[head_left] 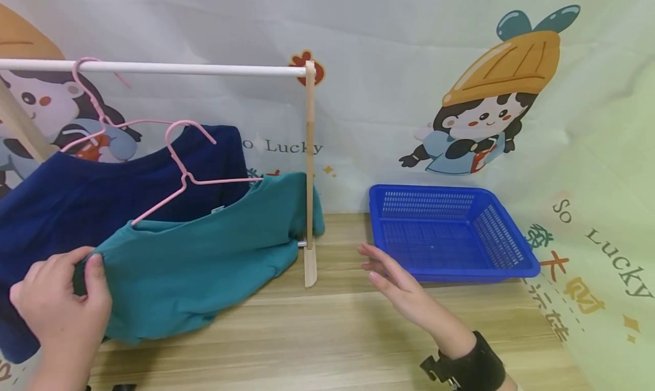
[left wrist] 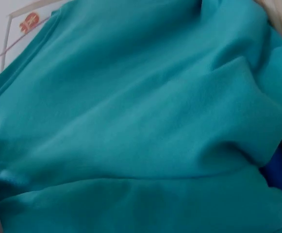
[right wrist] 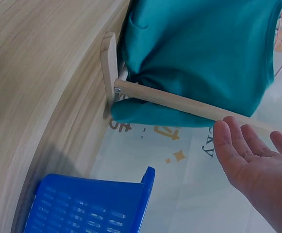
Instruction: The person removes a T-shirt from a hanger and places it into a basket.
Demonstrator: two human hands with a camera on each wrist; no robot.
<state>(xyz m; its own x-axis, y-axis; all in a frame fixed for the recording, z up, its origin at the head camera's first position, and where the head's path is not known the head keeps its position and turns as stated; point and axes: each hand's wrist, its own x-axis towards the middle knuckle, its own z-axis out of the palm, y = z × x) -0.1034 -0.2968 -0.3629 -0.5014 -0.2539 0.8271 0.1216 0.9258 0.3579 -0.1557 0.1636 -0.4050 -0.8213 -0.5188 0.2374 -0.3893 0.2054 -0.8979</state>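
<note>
My left hand (head_left: 66,300) pinches the shoulder of a teal T-shirt (head_left: 204,260) between thumb and fingers. A pink hanger (head_left: 186,179) sits inside its neck opening, with the hook standing free below and in front of the rail. In the left wrist view the teal fabric (left wrist: 131,111) fills nearly everything. My right hand (head_left: 396,280) is held in the air with fingers extended, between the rack's end post and the blue basket, holding nothing. Its fingertips overlap the wooden post (right wrist: 174,101) in the right wrist view.
A navy shirt (head_left: 117,192) hangs behind on a second pink hanger (head_left: 102,119) hooked over the white rail (head_left: 215,69). The blue plastic basket (head_left: 378,232) stands on the wood-grain table (head_left: 286,334) at right. A printed cloth backdrop (head_left: 389,84) rises behind.
</note>
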